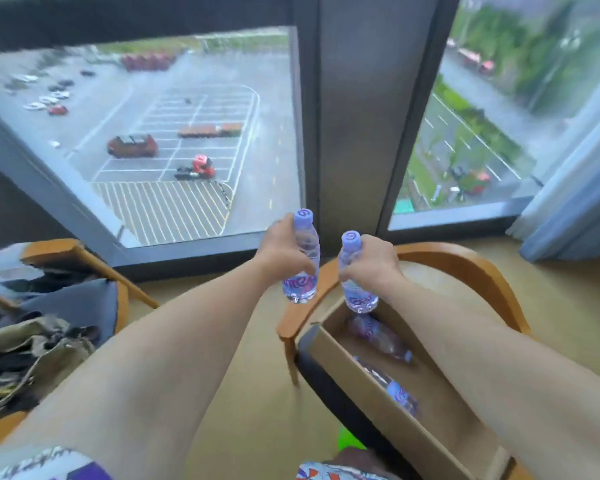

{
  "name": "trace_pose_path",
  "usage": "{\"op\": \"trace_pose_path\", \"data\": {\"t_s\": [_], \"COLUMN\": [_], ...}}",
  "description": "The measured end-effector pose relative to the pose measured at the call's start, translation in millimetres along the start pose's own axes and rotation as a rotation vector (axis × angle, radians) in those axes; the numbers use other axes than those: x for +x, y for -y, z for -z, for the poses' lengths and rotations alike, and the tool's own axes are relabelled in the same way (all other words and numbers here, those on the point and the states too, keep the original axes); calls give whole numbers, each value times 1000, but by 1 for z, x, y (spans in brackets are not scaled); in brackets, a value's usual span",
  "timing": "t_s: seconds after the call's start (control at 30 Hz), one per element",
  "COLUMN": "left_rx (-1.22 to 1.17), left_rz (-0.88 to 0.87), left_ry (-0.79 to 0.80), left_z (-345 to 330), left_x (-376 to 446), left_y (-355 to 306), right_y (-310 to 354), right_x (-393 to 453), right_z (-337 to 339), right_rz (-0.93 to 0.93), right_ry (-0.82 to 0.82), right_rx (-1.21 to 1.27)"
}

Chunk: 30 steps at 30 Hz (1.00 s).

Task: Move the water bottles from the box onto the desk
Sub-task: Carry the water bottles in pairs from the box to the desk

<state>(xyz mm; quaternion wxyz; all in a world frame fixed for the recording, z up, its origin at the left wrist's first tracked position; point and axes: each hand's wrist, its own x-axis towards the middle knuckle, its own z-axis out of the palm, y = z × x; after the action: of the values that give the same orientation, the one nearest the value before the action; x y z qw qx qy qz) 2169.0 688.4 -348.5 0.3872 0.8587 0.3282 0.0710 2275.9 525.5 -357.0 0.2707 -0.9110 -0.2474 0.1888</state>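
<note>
wooden armchair [465,268], window [174,133], blue curtain [575,209]

The left hand [284,251] covers the middle of its bottle [302,268], and the right hand [374,261] hides the far side of the other bottle [355,292]. In the cardboard box [347,372], the right forearm crosses the far wall; the bottle at 5 o'clock [395,389] is half behind the near wall. The clutter at 9 o'clock [32,344] is too blurred to identify. The box's near end runs off the bottom edge.
</note>
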Motion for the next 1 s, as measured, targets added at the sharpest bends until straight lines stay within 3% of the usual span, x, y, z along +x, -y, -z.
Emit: {"op": "trace_pose_path", "data": {"t_s": [0.13,0.5,0.73,1.0], "left_rx": [-80,64,-103,-62], "left_rz": [67,446,705,1082], "left_ry": [-167,-631,-949,-1242], "left_z": [92,306,370,399], "left_x": [-59,-313,-501,-705], "left_y": [48,234,340,422], "right_y": [96,335,453,545], "right_x": [-41,-210,-362,-548], "right_z": [-35,-222,-341,-469], "right_rz": [140,582,869,1128], "right_ry": [19,294,575,934], "right_rx": [68,183,116,40]}}
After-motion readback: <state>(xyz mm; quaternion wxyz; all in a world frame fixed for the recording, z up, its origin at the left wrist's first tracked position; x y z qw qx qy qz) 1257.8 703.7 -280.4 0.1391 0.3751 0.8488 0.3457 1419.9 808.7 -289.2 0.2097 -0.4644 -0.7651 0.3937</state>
